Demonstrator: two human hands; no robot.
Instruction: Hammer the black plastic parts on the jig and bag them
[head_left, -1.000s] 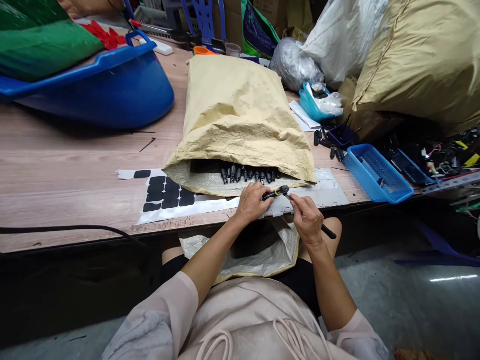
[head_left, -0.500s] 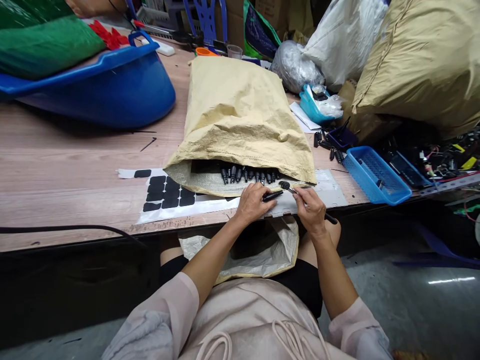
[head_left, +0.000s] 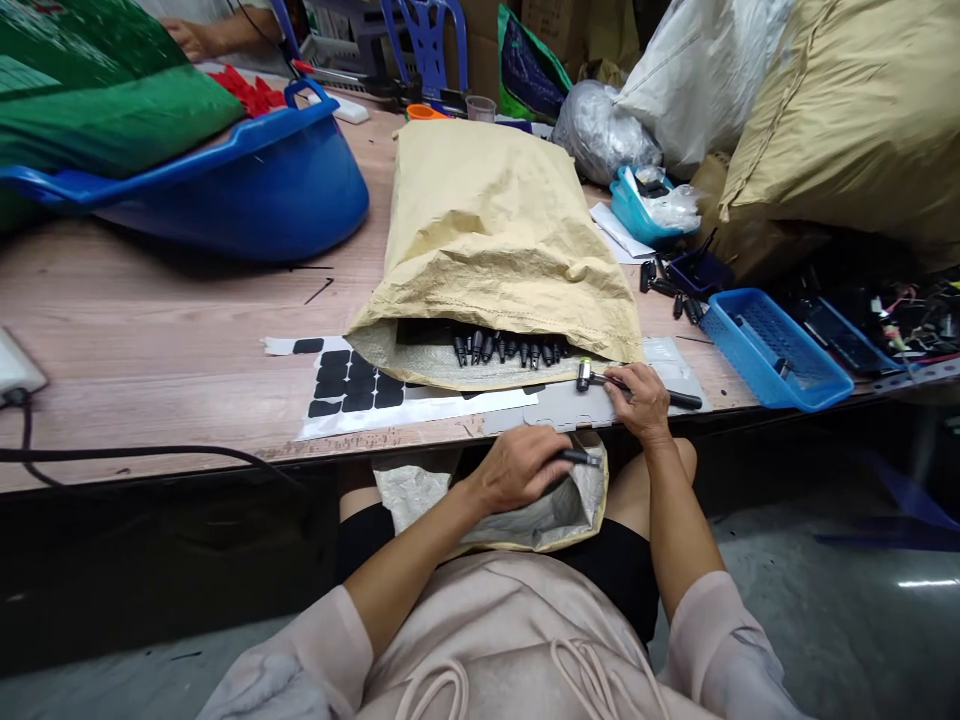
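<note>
My left hand (head_left: 517,468) is closed around a small black pen-shaped part (head_left: 579,458) and holds it over the open mouth of a woven sack (head_left: 559,510) in my lap. At the table's front edge my right hand (head_left: 642,400) is closed on a small black-handled hammer (head_left: 600,378), whose head rests on the white sheet. Just behind it, a tan woven sack (head_left: 491,235) lies on the table with several black parts (head_left: 506,349) spilling from its opening.
A white sheet of black adhesive pads (head_left: 352,385) lies left of the sack. A blue tub (head_left: 247,180) stands at back left, a blue basket (head_left: 772,348) at right, big filled bags behind. A black cable (head_left: 150,455) runs along the table edge. Another person's hand (head_left: 196,38) shows at far back.
My left hand has dropped from the table edge with the black part to the lap sack's mouth. My right hand has moved the hammer right and laid it on the table.
</note>
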